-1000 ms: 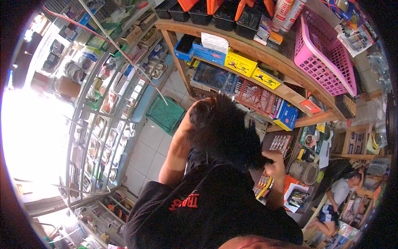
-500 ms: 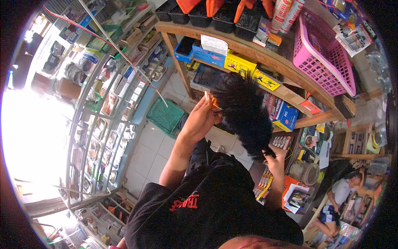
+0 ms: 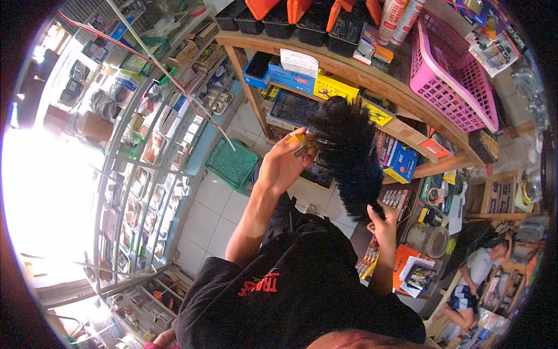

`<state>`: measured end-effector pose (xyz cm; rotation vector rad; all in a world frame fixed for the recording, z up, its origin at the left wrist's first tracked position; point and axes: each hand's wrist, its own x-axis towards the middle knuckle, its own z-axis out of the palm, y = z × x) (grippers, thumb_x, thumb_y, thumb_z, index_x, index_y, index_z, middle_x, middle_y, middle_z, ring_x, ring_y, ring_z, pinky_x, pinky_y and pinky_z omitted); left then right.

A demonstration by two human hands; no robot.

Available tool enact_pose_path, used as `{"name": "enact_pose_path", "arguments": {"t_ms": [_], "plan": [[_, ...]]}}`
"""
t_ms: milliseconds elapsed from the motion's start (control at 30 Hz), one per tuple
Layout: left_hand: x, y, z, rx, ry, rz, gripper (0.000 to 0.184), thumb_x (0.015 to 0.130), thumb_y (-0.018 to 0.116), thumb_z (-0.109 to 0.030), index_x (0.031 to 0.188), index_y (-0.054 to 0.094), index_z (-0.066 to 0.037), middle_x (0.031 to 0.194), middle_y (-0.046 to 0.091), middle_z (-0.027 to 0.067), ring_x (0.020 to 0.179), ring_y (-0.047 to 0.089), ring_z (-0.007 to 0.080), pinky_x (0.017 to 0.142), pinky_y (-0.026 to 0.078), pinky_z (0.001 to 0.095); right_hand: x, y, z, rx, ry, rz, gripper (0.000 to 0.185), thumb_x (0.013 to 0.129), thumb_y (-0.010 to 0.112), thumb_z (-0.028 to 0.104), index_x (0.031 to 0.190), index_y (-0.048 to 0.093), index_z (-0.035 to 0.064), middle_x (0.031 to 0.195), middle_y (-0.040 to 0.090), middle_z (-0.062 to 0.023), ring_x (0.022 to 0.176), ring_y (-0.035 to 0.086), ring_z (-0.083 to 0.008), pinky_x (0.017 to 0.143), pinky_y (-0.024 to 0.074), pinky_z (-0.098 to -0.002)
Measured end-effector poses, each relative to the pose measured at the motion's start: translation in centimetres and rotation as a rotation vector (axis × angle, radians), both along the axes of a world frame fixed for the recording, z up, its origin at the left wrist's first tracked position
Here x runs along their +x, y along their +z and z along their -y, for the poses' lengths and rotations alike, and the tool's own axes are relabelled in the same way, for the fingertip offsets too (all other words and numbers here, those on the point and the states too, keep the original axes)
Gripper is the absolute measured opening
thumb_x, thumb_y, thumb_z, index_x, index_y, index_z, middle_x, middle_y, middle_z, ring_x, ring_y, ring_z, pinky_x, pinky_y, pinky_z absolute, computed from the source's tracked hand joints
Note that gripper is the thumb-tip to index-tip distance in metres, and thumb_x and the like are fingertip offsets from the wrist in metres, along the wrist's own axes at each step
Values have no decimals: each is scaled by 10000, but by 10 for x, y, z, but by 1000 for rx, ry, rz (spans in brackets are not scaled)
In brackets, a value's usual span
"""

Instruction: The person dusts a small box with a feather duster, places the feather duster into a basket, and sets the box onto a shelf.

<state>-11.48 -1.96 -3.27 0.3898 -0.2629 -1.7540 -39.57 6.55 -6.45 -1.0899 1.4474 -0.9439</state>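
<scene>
A fluffy black duster (image 3: pixel 349 157) spans the space between my hands, in front of the wooden shelf. My right hand (image 3: pixel 383 225) is closed around its lower right end, thumb up. To the left of the duster, my left hand (image 3: pixel 283 163) pinches a small yellow-orange and brownish item (image 3: pixel 300 142), too small to identify. That item is close to the duster's upper left side; whether they touch is unclear. Behind the duster are a yellow box (image 3: pixel 336 87) and a dark blue basket (image 3: pixel 293 106), both partly covered.
The wooden shelf (image 3: pixel 267 43) holds black bins (image 3: pixel 279 26) and a pink basket (image 3: pixel 450 78). A green basket (image 3: pixel 231 164) lies on the tiled floor (image 3: pixel 203 224). Racks of goods (image 3: pixel 145 151) line the left. Another person (image 3: pixel 479 264) sits at lower right.
The duster has shifted right and away from my left hand, which it partly covered before. The small item between my left fingers now shows. At the bottom left, part of another hand has appeared.
</scene>
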Motion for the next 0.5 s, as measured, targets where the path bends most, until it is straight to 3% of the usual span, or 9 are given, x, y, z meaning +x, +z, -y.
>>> {"name": "enact_pose_path", "arguments": {"t_ms": [67, 167, 233, 333, 367, 400, 467, 500], "plan": [[-1, 0, 3, 11, 44, 57, 402, 806, 531, -196, 1158, 483, -8, 1127, 517, 167, 968, 517, 272, 843, 424, 371, 2, 3, 1, 1, 10, 33, 241, 805, 652, 150, 1015, 631, 34, 653, 546, 33, 476, 442, -31, 389, 341, -184], [1, 2, 4, -11, 14, -75, 388, 854, 500, -292, 1102, 528, 5, 1132, 520, 176, 1033, 508, 314, 906, 409, 395, 3, 6, 2, 15, 21, 62, 251, 808, 651, 152, 1022, 623, 23, 690, 559, 6, 492, 459, -41, 396, 357, -192], [3, -1, 3, 18, 31, -199, 463, 862, 483, -353, 1152, 513, 6, 1171, 514, 155, 1046, 502, 288, 910, 398, 401, 6, 1, -2, 24, -13, 21, 260, 812, 648, 155, 1024, 616, 8, 723, 576, -23, 505, 474, -52, 400, 369, -202], [5, -4, 7, 122, 103, -216, 487, 880, 451, -396, 1154, 521, 1, 1178, 524, 135, 1040, 507, 271, 914, 395, 410, 21, 2, -12, 26, 26, -52, 271, 798, 647, 142, 995, 607, -38, 779, 618, -94, 584, 562, -126, 510, 454, -257], [5, 2, 9, 166, 136, -193, 483, 888, 439, -402, 1142, 529, -2, 1172, 530, 131, 1034, 511, 269, 915, 396, 413, 21, 3, -10, 103, 192, -42, 274, 779, 625, 87, 1016, 604, -49, 831, 646, -142, 702, 616, -172, 648, 485, -277], [2, 9, 6, 176, 158, -101, 422, 895, 422, -368, 1082, 564, -17, 1171, 535, 175, 1069, 519, 262, 944, 393, 428, 19, -10, -13, -26, 297, -94, 286, 764, 609, 54, 1028, 596, -55, 865, 649, -168, 758, 626, -197, 699, 480, -287], [-2, 4, 2, -87, 175, -87, 430, 892, 402, -357, 1130, 536, -26, 1187, 532, 167, 1090, 509, 282, 971, 371, 421, 32, 4, -11, -198, 453, -134, 340, 715, 590, -7, 1051, 583, -63, 975, 635, -222, 884, 635, -275, 800, 467, -311], [-3, 0, -1, -217, 181, -79, 436, 890, 391, -352, 1154, 522, -30, 1196, 531, 162, 1100, 503, 292, 985, 360, 418, 33, -6, -13, -200, 396, -133, 349, 711, 585, -11, 1055, 579, -65, 982, 633, -222, 898, 631, -277, 812, 463, -310]]}}
